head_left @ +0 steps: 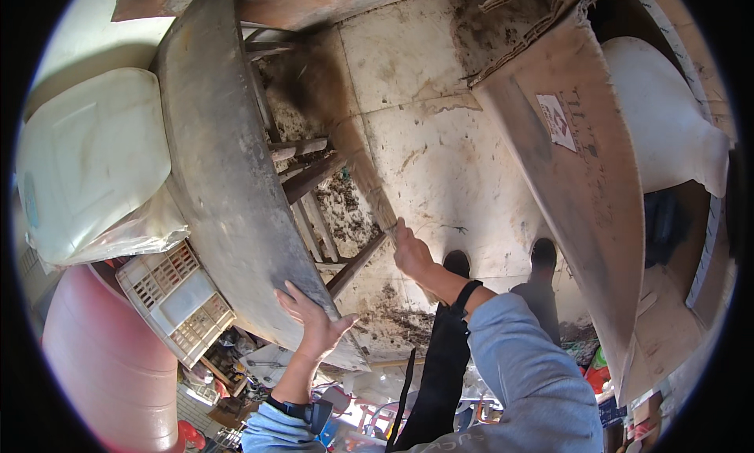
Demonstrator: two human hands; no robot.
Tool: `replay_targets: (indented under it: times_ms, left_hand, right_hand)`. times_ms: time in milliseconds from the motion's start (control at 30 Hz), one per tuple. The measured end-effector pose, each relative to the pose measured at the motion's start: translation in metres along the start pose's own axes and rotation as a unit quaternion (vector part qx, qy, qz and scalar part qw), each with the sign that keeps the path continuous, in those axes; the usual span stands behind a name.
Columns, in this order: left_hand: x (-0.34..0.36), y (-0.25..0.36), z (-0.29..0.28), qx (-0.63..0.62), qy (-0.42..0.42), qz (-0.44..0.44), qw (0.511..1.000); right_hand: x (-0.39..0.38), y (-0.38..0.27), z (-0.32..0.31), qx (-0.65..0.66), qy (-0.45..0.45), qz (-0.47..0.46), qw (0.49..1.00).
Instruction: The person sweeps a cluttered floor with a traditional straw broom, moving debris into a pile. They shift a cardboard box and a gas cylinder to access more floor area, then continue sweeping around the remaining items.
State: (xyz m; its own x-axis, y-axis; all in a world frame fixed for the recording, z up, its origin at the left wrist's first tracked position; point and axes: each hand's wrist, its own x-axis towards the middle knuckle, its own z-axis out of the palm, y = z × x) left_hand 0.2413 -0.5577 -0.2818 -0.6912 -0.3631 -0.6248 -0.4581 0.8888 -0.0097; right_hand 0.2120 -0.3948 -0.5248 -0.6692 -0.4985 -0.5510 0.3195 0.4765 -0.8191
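Observation:
My left hand (316,327) lies with spread fingers on the near edge of a worn grey tabletop (224,154). My right hand (414,255) is closed around a long brown stick (369,178), which is smeared by motion. The stick slants away to the far left, beside the table's wooden legs and rails (314,178). A dark blur covers the floor near its far end, so I cannot make out what is there. Dark crumbly dirt (345,205) lies under and around the table frame.
A large torn cardboard sheet (569,154) stands along the right, with a white container (660,99) behind it. To the left are a pale plastic jug (94,162), a cream plastic crate (177,300) and a pink barrel (110,366). My shoes stand on stained floor tiles (432,154).

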Motion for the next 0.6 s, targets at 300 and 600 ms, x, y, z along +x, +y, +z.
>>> replay_targets:
  times_ms: [300, 600]
  left_hand:
    - [0.0, 0.01, -0.004, -0.037, -0.011, -0.03, 0.999]
    - [0.0, 0.01, -0.006, -0.035, -0.025, -0.028, 0.999]
  right_hand:
    - [0.025, -0.027, -0.034, 0.021, 0.086, -0.04, 0.995]
    - [-0.024, -0.019, -0.118, -0.047, 0.02, 0.035, 0.998]
